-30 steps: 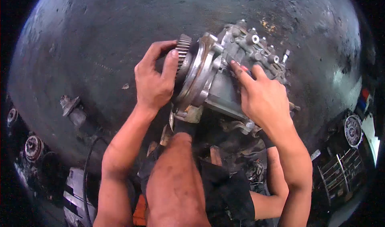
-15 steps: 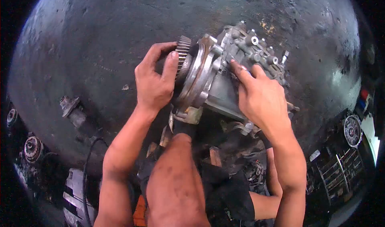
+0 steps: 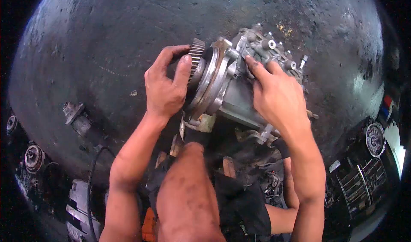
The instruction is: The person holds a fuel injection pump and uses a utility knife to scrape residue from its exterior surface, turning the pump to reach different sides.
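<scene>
A grey metal injection pump (image 3: pixel 239 94) lies at an angle on the dark floor, with a round flange (image 3: pixel 208 81) at its left end. Beyond the flange sits a toothed gear (image 3: pixel 197 53). My left hand (image 3: pixel 165 86) grips the rim of this gear between thumb and fingers. On the pump's upper body, near several fittings (image 3: pixel 269 44), rests the outstretched index finger of my right hand (image 3: pixel 278 92). My right hand holds nothing that I can see, and its remaining fingers are partly hidden. Dark smudges mark the fingertips.
A smaller metal part (image 3: pixel 77 118) lies on the floor to the left, near a black cable (image 3: pixel 90 195). Round disc-like parts (image 3: pixel 34 158) stand at the left edge, and another disc (image 3: pixel 374 140) at the right. My bare leg (image 3: pixel 188 195) is just below the pump.
My right index finger has shifted slightly up along the pump's body. My left hand stays on the gear, and the pump has hardly moved.
</scene>
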Motion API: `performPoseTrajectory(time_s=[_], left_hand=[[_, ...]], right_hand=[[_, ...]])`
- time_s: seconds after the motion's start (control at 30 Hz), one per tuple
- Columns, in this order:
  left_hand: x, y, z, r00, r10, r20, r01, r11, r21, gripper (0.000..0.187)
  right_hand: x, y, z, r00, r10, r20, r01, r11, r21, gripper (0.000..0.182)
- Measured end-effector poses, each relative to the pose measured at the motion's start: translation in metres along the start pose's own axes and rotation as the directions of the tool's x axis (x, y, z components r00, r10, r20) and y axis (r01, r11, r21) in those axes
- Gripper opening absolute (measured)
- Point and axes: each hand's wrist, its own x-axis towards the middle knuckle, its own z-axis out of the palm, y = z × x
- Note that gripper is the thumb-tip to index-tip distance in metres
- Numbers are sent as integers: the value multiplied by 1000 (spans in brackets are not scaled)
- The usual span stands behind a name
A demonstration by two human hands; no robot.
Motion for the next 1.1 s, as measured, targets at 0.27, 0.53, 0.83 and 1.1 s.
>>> performPoseTrajectory(time_s=[0.27,0.53,0.83,1.1], left_hand=[[0,-3,1,999,35,-3,-35,999,8,23],[1,-1,0,1000,13,9,-13,1000,13,23],[0,-5,0,1000,25,4,-25,1000,-18,24],[0,0,0,1000,12,20,-12,1000,-9,23]], right_hand=[[7,10,-8,1000,-23,18,23,999,34,43],[26,10,-6,991,-127,-28,128,992,12,38],[-7,12,-18,1000,27,14,-28,999,44,46],[-41,27,-8,982,188,23,-175,850,496,54]])
